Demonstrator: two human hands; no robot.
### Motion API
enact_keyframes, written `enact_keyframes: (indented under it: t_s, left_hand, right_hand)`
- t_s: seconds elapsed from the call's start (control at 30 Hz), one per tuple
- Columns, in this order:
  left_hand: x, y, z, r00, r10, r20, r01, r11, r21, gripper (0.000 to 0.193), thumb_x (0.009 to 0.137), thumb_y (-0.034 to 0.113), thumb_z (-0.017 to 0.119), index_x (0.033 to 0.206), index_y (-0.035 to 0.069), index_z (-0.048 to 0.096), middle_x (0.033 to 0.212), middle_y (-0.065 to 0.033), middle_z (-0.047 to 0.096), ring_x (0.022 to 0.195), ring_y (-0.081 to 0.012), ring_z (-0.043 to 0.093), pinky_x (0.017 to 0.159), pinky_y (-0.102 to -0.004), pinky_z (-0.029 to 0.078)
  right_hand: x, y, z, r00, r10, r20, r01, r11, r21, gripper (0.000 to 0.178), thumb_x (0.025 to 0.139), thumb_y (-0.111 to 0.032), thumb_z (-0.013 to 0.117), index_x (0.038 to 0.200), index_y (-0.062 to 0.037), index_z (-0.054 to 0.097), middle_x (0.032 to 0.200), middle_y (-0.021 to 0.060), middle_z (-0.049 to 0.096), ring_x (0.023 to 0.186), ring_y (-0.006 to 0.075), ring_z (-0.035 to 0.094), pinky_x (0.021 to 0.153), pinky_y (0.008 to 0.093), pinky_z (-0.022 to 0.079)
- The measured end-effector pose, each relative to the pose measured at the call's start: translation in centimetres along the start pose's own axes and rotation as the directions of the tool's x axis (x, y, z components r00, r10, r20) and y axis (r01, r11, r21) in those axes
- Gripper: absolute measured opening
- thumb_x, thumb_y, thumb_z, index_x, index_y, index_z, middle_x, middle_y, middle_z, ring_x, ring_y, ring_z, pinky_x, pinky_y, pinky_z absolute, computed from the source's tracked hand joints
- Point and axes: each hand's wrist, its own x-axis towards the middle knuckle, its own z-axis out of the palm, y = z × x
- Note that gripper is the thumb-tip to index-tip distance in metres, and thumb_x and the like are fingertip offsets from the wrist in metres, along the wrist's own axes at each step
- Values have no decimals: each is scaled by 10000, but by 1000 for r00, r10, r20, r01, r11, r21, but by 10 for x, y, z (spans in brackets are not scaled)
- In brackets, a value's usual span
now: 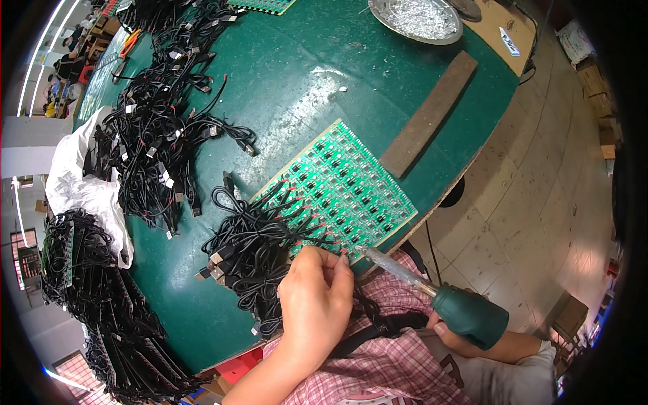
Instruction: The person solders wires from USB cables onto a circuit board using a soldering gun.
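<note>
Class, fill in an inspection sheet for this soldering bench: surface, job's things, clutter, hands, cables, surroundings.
Surface: green table, scuffed pale near the middle.
Job's things: green circuit board panel; soldering iron, tip by the panel's near edge.
Clutter: metal dish of silvery scraps; dark flat bar; white bag.
Hands: left hand, fingers pinching at the panel's near edge; right hand grips the iron's green handle.
Cables: black cable bundles heaped left; another bundle beside the left hand.
Surroundings: tiled floor.
</note>
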Motion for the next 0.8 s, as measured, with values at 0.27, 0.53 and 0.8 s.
enact_keyframes:
  t_s: [0.27,0.53,0.8]
  left_hand:
    - [0,2,-2,999,-30,24,30,1000,-3,158,857,70,692,821,-7,558,708,-165,618,601,-321,633,565,-416,490]
    - [-2,-3,0,1000,10,-7,-10,1000,4,167,869,37,703,809,-27,560,657,-83,601,574,-112,537,545,-276,447]
    - [-1,0,-1,1000,-18,15,19,1000,-20,163,855,69,695,818,-9,557,705,-168,618,596,-321,629,565,-412,492]
  right_hand:
    - [-2,12,6,977,-197,-84,190,978,-83,251,695,-222,801,917,-131,727,844,37,689,707,202,651,526,340,533]
    - [-4,11,6,983,-152,-104,158,986,46,282,694,-202,780,949,-96,722,867,56,693,699,206,673,563,336,555]
    - [-2,4,5,999,-29,-29,30,999,33,318,725,-240,770,1019,-134,712,863,52,693,701,229,652,568,375,547]
